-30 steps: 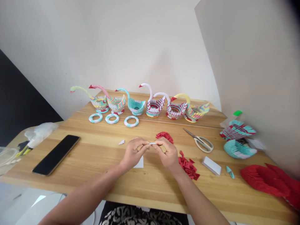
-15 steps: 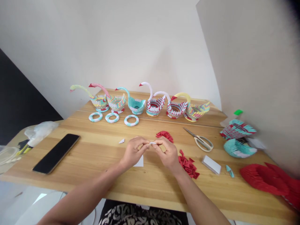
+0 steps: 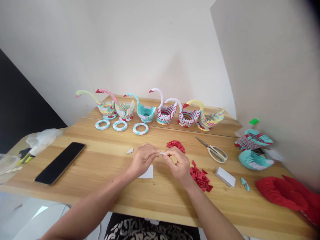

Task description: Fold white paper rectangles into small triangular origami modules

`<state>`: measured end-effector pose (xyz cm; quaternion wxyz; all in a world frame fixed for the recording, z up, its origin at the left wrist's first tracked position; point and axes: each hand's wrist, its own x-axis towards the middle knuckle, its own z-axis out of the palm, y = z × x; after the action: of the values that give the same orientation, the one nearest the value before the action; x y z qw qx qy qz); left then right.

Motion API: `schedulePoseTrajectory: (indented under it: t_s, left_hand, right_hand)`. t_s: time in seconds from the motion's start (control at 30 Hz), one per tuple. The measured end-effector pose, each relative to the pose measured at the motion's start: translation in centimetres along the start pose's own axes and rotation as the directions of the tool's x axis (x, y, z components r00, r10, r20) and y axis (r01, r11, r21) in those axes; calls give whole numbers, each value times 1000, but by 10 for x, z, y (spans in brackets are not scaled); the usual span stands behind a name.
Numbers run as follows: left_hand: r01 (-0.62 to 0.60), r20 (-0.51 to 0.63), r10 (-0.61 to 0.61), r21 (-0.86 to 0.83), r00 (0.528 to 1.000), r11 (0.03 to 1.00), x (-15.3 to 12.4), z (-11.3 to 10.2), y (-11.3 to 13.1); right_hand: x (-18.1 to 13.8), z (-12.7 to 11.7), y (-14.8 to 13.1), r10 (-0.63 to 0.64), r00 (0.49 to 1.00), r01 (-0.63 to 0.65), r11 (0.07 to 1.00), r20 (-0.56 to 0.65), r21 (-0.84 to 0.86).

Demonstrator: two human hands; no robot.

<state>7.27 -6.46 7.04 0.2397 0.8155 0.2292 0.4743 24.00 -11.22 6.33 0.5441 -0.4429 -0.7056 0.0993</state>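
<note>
Between my hands, above the middle of the table, is a small folded piece of white paper [image 3: 162,153]. My left hand [image 3: 145,158] pinches its left end, and my right hand [image 3: 178,161] pinches the right end; the fingers cover most of it. Under my left wrist lies a flat white paper slip [image 3: 148,172], partly hidden. A small white folded triangle [image 3: 130,150] rests to the left of my left hand. Red folded paper pieces form one heap [image 3: 201,176] beside my right wrist and another heap [image 3: 176,145] just beyond my right hand.
Several paper swans [image 3: 146,113] line the back, with three paper rings [image 3: 140,129] before them. Scissors [image 3: 216,153], a white paper stack [image 3: 225,176], a teal piece [image 3: 245,184] and paper baskets [image 3: 256,159] lie right, near a red paper model [image 3: 282,193]. A phone [image 3: 60,163] lies left.
My left hand has turned slightly, its fingers closing more tightly around the paper's end. More of the white slip under the wrist shows. My right hand stays nearly in place.
</note>
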Motion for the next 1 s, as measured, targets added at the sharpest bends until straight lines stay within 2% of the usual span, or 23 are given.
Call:
schedulePoseTrajectory:
  t_s: [0.23, 0.3, 0.37, 0.43, 0.5, 0.6, 0.7, 0.77, 0.87, 0.93, 1.0]
  left_hand:
    - [145, 55, -142, -42, 988, 989, 1, -2, 0]
    - [218, 55, -214, -83, 975, 972, 1, -1, 1]
    - [330, 69, -322, -199, 944, 923, 1, 0, 2]
    - [453, 130, -438, -377, 890, 808, 2, 2, 3]
    - [541, 225, -513, -560, 828, 628, 2, 4, 3]
    - [593, 380, -540, -748, 751, 298, 2, 6, 1]
    - [613, 506, -526, -789, 684, 38, 0, 7, -2]
    - [618, 551, -521, -784, 652, -55, -1, 7, -4]
    - [618, 579, -537, -775, 614, -130, -2, 7, -7]
    - [610, 567, -565, -781, 600, -135, -2, 7, -8]
    - [592, 527, -594, -799, 607, -103, -2, 6, -9]
  right_hand:
    - [2, -1, 1, 27, 999, -27, 1000, 22, -9]
    - [2, -1, 2, 12, 1000, -12, 1000, 5, -28]
    - [2, -2, 2, -35, 999, 34, 998, -25, -59]
    - [1, -2, 2, -106, 993, 101, 990, -44, -96]
    - [0, -3, 3, -177, 984, 171, 977, -37, -131]
    - [-2, -4, 6, -252, 968, 249, 953, 5, -174]
    - [-3, -5, 10, -293, 955, 295, 931, 42, -214]
    - [-3, -5, 12, -295, 953, 302, 922, 64, -243]
    - [-2, -2, 10, -281, 956, 295, 907, 90, -301]
    - [-1, 0, 4, -277, 955, 295, 891, 104, -345]
    - [4, -2, -3, -263, 954, 298, 877, 142, -377]
